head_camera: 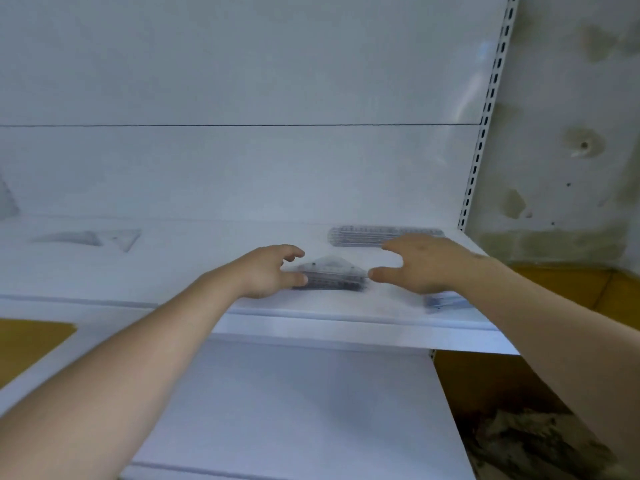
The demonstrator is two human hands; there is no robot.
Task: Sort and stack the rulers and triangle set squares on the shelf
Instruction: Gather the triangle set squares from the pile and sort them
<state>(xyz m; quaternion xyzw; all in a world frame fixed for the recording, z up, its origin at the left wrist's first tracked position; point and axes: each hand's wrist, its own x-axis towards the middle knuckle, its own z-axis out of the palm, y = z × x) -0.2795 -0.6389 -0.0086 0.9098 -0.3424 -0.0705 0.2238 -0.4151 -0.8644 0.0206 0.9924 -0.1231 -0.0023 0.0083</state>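
A stack of clear triangle set squares (330, 274) lies on the white shelf (194, 268), between my two hands. My left hand (273, 270) touches the stack's left end with thumb and fingertips. My right hand (420, 263) hovers just right of the stack, fingers spread and relaxed, holding nothing. A stack of clear rulers (374, 234) lies behind it near the back panel. Loose set squares (121, 237) lie further left on the shelf. The picture is blurred.
Another clear ruler-like piece (443, 301) sits at the shelf's front edge under my right wrist. A slotted upright (485, 116) bounds the shelf on the right, with a stained wall beyond. A lower white shelf (294, 403) lies below.
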